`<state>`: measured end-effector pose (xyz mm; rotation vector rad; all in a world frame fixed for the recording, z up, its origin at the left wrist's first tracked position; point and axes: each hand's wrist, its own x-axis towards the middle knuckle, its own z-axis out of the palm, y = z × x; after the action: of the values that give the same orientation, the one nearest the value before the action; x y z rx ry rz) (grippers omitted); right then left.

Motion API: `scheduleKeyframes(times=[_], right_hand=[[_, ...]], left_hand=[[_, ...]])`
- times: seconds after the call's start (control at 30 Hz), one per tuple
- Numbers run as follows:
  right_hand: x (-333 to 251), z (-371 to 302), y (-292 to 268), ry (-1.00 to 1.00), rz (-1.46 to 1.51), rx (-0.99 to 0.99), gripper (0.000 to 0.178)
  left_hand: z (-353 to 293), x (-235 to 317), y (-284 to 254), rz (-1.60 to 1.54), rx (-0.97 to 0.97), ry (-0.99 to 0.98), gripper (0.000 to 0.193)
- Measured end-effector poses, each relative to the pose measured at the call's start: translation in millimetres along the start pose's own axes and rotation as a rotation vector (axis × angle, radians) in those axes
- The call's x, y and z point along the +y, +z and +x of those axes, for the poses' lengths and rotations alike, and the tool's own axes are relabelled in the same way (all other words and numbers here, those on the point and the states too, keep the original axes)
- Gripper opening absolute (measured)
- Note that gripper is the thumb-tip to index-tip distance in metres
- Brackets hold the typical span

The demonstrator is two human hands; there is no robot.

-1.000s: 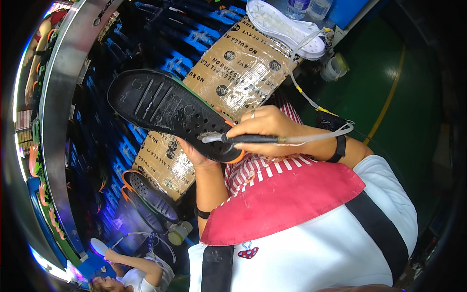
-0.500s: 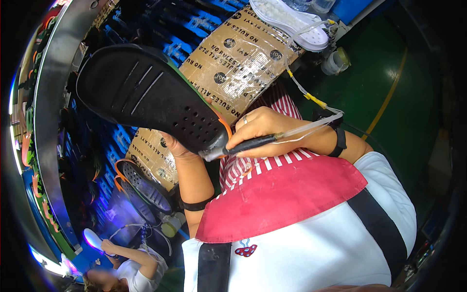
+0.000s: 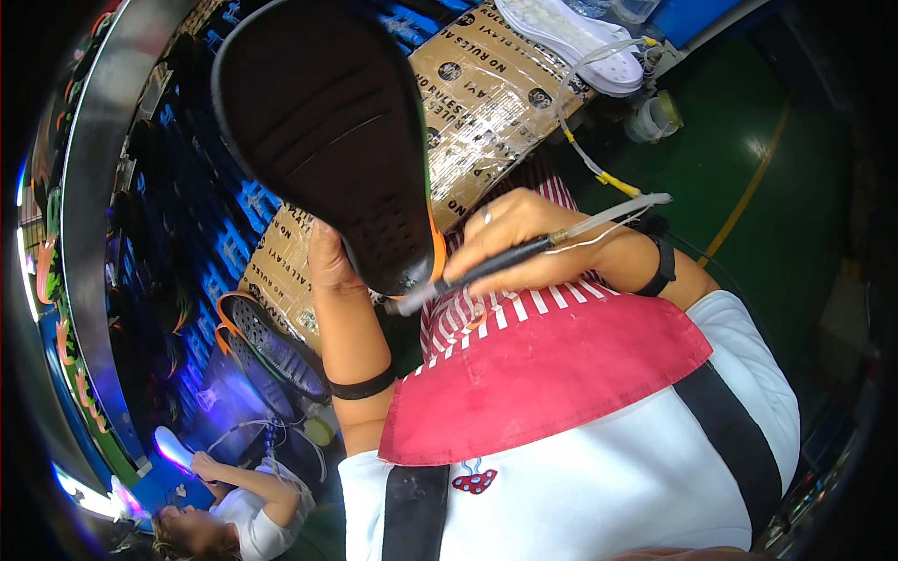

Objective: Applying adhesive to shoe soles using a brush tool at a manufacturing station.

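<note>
Both hands are working close to the chest: the left hand [image 3: 335, 264] is gripping a black sole [image 3: 323, 131] by its heel end, holding it raised with the tread facing the camera, while the right hand [image 3: 519, 238] is pinching a pen-like tool [image 3: 486, 269] whose tip is touching the sole's orange edge. Light and probably bendy, the sole seems best held at the heel. Cardboard [image 3: 486, 93] is lying beyond, bearing a white sole [image 3: 571, 37].

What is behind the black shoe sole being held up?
Behind the black shoe sole, held by the left hand, lies printed brown cardboard over blue crates. The sole hides the stretch directly behind it.
</note>
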<state>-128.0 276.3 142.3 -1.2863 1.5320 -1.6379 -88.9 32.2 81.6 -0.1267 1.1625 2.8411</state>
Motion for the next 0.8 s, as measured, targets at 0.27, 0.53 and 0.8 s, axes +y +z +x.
scheduleKeyframes(times=[0.27,0.53,0.8], right_hand=[[7.4,-3.7,-2.1,-0.091,-0.115,-0.025,0.023],[15.9,-3.9,7.7,-0.117,-0.316,0.021,0.020],[16.1,-3.6,3.6,-0.181,-0.367,0.075,0.022]], left_hand=[[10.0,19.4,35.5,0.385,-0.193,-0.210,0.054],[23.0,24.5,60.3,0.576,-0.240,-0.407,0.045],[27.2,22.6,51.8,0.700,-0.302,-0.536,0.043]])
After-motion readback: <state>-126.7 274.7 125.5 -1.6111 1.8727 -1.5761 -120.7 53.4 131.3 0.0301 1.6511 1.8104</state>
